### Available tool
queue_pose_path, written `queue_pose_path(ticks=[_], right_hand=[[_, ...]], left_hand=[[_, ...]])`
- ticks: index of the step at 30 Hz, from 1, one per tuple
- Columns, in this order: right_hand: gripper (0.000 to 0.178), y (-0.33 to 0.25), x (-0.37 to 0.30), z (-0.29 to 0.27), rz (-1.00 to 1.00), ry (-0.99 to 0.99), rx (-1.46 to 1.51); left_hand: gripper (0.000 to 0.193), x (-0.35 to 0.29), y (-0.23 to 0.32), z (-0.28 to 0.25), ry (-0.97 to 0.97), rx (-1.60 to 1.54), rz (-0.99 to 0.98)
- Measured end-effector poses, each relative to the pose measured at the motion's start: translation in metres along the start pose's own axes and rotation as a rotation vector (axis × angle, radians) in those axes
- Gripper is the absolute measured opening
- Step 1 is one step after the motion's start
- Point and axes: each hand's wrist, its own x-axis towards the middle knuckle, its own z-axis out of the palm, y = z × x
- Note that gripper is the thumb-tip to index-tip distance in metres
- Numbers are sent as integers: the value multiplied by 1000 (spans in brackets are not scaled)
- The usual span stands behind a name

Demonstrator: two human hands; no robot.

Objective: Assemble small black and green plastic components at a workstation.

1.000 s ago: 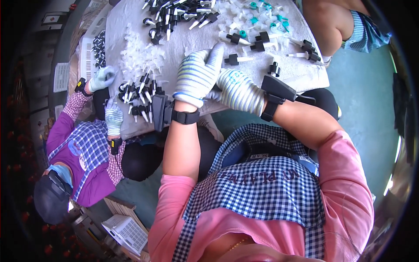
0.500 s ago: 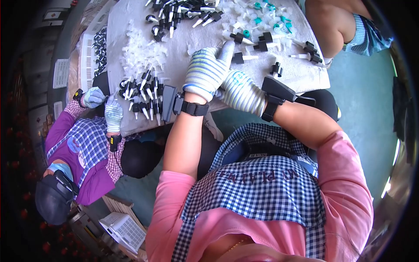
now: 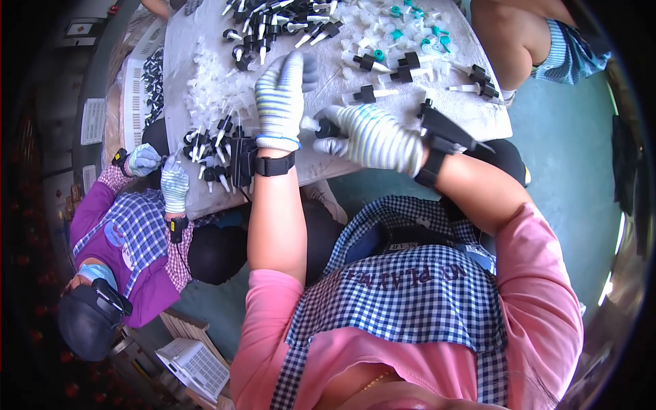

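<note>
My right hand [image 3: 374, 137], in a striped knit glove, is closed around a black pump part [image 3: 328, 128] with a translucent white end that sticks out toward the left. Most of that part is hidden by the fingers. My left hand [image 3: 280, 102], gloved the same way, is raised over the table with its fingers stretched out toward the far side, and I see nothing in it. Nearest to it lie a pile of translucent white plastic pieces [image 3: 212, 85] and black pump parts with white stems [image 3: 273, 31]. More black pump parts [image 3: 369, 94] lie scattered beyond my right hand.
The pale covered table [image 3: 471, 119] carries translucent and green pieces [image 3: 396, 34] at its far right. At the left, a co-worker's gloved hands [image 3: 175, 184] work near the table edge, beside a crate [image 3: 137, 85] of small dark parts. Another person's leg [image 3: 509, 41] is at far right.
My hands were together and have come apart. The left has moved left and away from me; the right has shifted slightly left, and the black pump part now shows in it.
</note>
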Motion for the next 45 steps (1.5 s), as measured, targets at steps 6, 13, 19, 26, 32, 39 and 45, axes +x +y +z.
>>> queue_pose_path(ticks=[6,13,19,26,32,39,45], right_hand=[[48,18,2,-91,87,395,196],[48,39,-1,-113,264,414,-454],[48,38,1,-101,256,303,-426],[51,41,6,-96,241,322,-382],[54,39,13,-99,337,202,-435],[56,40,20,-100,342,208,-379],[53,43,27,-102,465,110,-365]], left_hand=[[69,-4,-2,35,-377,682,634],[65,-20,-6,50,-293,1203,885],[54,-21,-13,47,-329,1217,607],[41,-19,-14,42,-247,1243,677],[39,-16,-11,38,-266,1225,609],[34,-19,0,34,-277,675,547],[59,-27,4,56,-498,1005,469]])
